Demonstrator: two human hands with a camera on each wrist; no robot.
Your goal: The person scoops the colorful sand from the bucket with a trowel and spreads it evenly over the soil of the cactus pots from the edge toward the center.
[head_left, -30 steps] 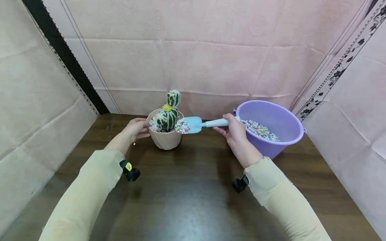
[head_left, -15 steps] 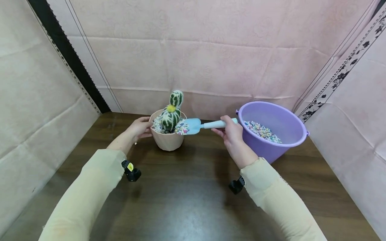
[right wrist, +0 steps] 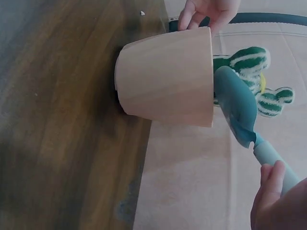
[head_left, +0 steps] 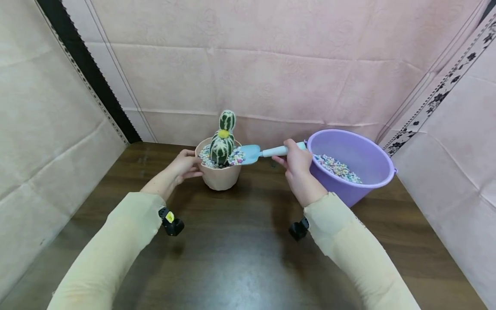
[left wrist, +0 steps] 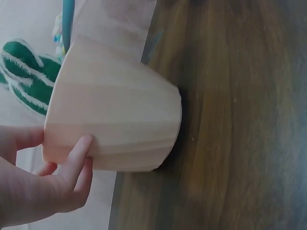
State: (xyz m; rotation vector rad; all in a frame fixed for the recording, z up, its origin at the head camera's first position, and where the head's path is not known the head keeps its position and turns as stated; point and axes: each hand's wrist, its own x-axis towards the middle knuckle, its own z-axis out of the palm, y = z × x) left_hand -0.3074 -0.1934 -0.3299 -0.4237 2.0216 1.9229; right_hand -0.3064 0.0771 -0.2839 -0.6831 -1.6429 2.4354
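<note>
In the head view, a cream flowerpot (head_left: 220, 179) stands on the table at the back. It holds a striped green cactus (head_left: 221, 150) with a yellow flower, set in small pebbles (head_left: 205, 156). My left hand (head_left: 181, 168) grips the pot's left rim, thumb at the edge and fingers against the outer wall. With my right hand (head_left: 299, 168) I hold a light blue trowel (head_left: 251, 154) by its handle. Colourful pebbles (head_left: 236, 157) lie at the blade's tip, over the pot's right rim beside the cactus. In the right wrist view the trowel blade (right wrist: 236, 105) slants down toward the rim.
To the right, a purple bucket (head_left: 345, 196) stands close beside my right hand, with colourful pebbles (head_left: 336, 168) inside. A small white bit (right wrist: 142, 13) lies on the wooden table (head_left: 232, 249). Pale cloth walls (head_left: 271, 82) enclose the back and sides.
The flowerpot has shifted slightly right and back with my left hand on it. The trowel has risen a little, and its loaded tip now sits closer to the cactus.
</note>
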